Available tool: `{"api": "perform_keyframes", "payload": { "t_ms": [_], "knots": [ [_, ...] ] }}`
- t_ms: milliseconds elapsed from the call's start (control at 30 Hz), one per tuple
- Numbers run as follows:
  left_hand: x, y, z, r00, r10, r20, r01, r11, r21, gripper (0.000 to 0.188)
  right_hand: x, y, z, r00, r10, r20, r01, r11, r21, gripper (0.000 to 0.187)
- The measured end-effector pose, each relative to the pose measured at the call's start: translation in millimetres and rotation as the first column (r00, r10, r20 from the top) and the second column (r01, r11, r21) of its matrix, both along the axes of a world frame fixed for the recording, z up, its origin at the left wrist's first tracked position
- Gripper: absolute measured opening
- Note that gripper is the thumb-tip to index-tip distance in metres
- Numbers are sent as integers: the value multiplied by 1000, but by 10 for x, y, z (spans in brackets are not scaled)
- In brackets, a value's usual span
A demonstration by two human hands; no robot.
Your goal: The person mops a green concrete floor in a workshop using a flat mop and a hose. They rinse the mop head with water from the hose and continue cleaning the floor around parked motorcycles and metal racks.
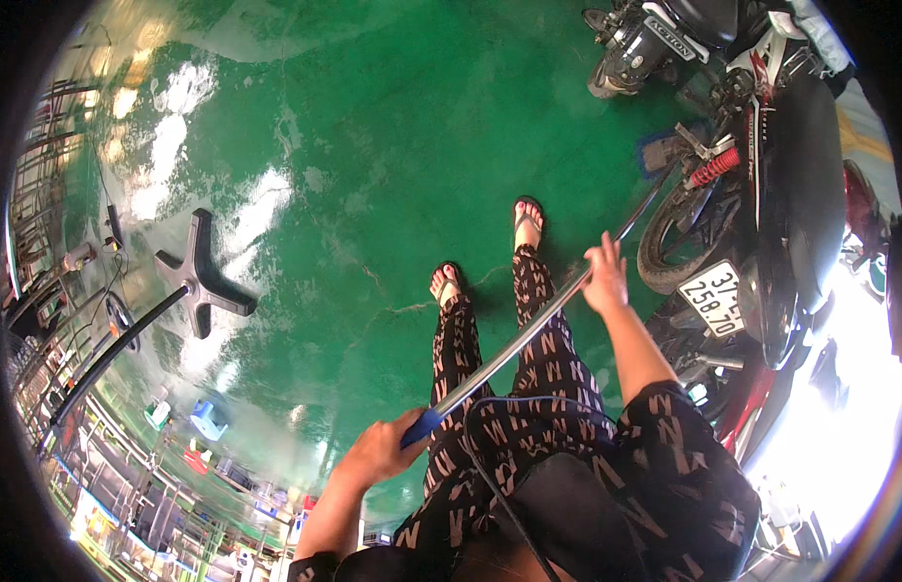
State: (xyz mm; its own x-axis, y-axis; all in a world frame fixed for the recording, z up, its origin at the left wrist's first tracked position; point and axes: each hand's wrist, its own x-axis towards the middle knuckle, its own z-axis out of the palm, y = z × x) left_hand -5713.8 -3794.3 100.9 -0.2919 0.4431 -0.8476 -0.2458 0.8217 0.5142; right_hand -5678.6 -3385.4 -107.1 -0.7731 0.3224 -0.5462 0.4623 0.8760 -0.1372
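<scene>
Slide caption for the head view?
Left hand on the blue grip of a pole, right hand farther along, near a motorbike.

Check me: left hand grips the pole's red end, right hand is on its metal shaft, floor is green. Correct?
The head view shows the pole's end in the left hand is blue, not red; the right hand, metal shaft and green floor stand.

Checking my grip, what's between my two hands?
The head view shows a silver pole between the left hand and right hand, passing over the patterned trousers.
</scene>
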Motion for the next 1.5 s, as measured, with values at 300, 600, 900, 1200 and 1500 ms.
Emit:
{"api": "perform_keyframes", "payload": {
  "t_ms": [300,600,900,1200,1500],
  "knots": [
    [-559,-1031,1913,998,-54,-39,40,953,-301,39,277,-1725,930,965,-230,-125,209,965,-158,34],
    [-219,-1451,3258,913,-8,-408,-208,851,-482,37,32,-2625,1448,794,-191,-578,-131,874,-469,25],
    [-1070,-689,4288,690,-323,-648,-197,777,-598,38,-1801,-2859,2012,516,-493,-700,-53,798,-601,21],
    [-2342,371,3925,394,-614,-684,-163,685,-710,54,-3710,-1857,1717,668,-532,-521,-12,692,-722,63],
    [-3356,1575,2415,620,-408,-670,-126,792,-598,57,-3878,-16,1618,873,-406,-270,159,760,-630,72]
  ]
}}
